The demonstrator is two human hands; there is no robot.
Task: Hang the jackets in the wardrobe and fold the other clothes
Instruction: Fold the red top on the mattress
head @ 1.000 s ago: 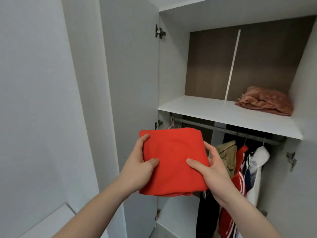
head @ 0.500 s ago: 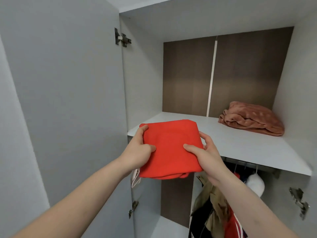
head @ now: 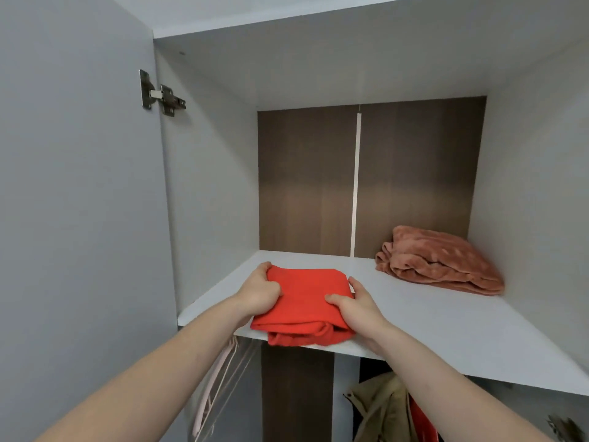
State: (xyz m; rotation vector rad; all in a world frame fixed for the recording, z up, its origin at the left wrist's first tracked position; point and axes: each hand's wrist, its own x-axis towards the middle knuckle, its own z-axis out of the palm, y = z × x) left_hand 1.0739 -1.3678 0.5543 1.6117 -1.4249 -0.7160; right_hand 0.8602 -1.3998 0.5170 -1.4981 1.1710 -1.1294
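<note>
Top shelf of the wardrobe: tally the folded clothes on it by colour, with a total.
Red: 1, the red cloth, gripped by the left hand and right hand at the shelf front.
Pink: 1, the pink cloth, back right.
Total: 2

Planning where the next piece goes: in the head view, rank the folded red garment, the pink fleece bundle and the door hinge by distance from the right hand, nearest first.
1. Folded red garment: gripped by the right hand, at the shelf's front left.
2. Pink fleece bundle: back right of the shelf.
3. Door hinge: high on the left, at the open door.
</note>
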